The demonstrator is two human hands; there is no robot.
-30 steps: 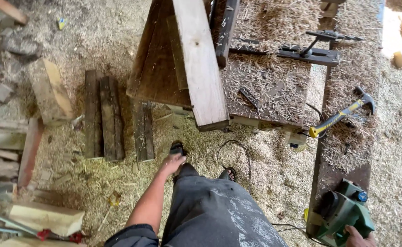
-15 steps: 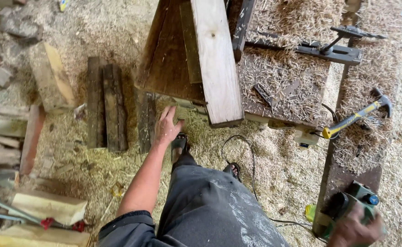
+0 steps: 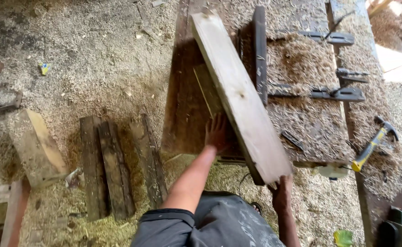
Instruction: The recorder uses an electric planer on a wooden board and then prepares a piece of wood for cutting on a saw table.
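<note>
Floor [image 3: 95, 68]: covered in sawdust and shavings, scrap wood at the left edge.

Bench [image 3: 315, 119]: dark, thick with shavings, carrying metal clamps [image 3: 338, 93] near its far side.

Plank [image 3: 240, 93]: long, pale, lying slantwise over the bench's left part, its near end jutting past the bench edge toward the person.

Dark boards [image 3: 114, 167]: three, side by side on the floor left of the bench (the third a little apart from the other two).

Wood block [image 3: 38, 148]: pale, tilted, left of the boards.

Left hand [image 3: 217, 132]: fingers spread, laid flat under the plank's left edge, touching it.

Right hand [image 3: 282, 192]: at the plank's near end, just below the corner; its grip is hidden, so whether it clasps the wood cannot be told.

Hammer [image 3: 372, 144]: yellow handle, dark head, lying on the bench's right side.

Green tool [image 3: 400, 228]: partly seen at the lower right corner.
</note>
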